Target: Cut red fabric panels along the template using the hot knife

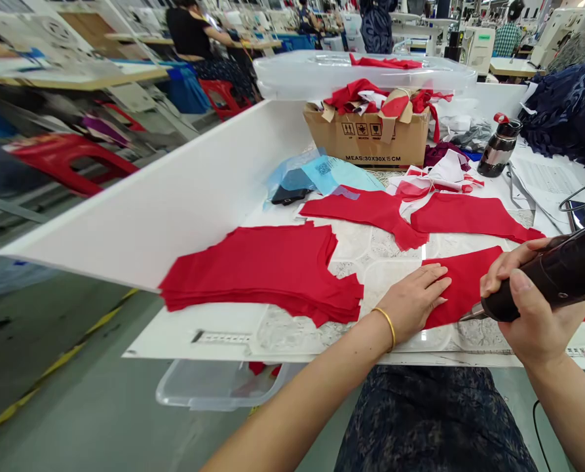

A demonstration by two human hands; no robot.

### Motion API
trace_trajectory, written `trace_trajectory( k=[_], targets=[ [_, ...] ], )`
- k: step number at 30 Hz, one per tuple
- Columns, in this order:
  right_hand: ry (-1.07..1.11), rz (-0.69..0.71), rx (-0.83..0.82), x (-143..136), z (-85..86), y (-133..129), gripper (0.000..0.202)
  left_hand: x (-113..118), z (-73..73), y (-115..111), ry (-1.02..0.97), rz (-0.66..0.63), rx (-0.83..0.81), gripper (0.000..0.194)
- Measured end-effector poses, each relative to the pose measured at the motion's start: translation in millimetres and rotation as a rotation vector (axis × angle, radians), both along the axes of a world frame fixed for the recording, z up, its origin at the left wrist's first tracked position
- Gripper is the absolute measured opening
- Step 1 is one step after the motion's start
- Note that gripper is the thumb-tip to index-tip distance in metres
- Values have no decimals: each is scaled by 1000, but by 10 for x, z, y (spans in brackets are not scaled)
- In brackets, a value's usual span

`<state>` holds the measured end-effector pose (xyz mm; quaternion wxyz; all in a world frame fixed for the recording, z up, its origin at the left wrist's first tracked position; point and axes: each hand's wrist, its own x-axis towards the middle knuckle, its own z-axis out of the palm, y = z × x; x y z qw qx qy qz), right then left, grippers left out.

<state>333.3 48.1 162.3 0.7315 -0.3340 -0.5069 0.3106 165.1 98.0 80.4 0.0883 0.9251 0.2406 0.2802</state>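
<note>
My left hand (pixel 417 298) lies with fingers stretched over a piece of red fabric (pixel 469 278), pressing it to the table. Wrapped round a black handheld tool (pixel 532 282) is my right hand (pixel 538 321). The tool's pointed metal tip (pixel 473 313) meets the near edge of that fabric, close to my left fingertips. A stack of cut red fabric pieces (pixel 257 269) sits to the left. Two more red pieces, one at the middle (pixel 361 210) and one at the right (pixel 469 215), lie flat behind my hands.
Behind the fabric stands a cardboard box (pixel 371 137) of red scraps, beside a blue plastic bag (pixel 336 174). A dark bottle (pixel 499 147) and a dark ruffled garment (pixel 567 118) are at the right. A white board (pixel 174 203) borders the left; a clear bin (pixel 223 383) sits below.
</note>
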Motion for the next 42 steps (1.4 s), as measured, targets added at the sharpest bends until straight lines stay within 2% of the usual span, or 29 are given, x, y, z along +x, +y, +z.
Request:
trace_trajectory(
  k=[6,11,17,27,31,36,42],
  targets=[
    [-48,-14,15,9,-8,5,16,-1,45,-28,24,-11,29,30],
    [-40,-79,17,154,31,-14,27,70,130,-56,109,-92,30,35],
    [-54,-166,8,333,44,18,27,246,120,8,223,-127,-8,38],
    [-74,-144,-12,368,-52,21,26,218,57,49,244,-113,-28,40],
    [-86,-136,-54,404,-43,11,25,205,80,58,251,-132,-36,41],
    [-30,-134,14,404,-21,10,31,228,135,62,248,-173,-29,42],
    [-68,-201,-24,392,-95,35,28,270,146,76,275,-192,-5,44]
  ],
)
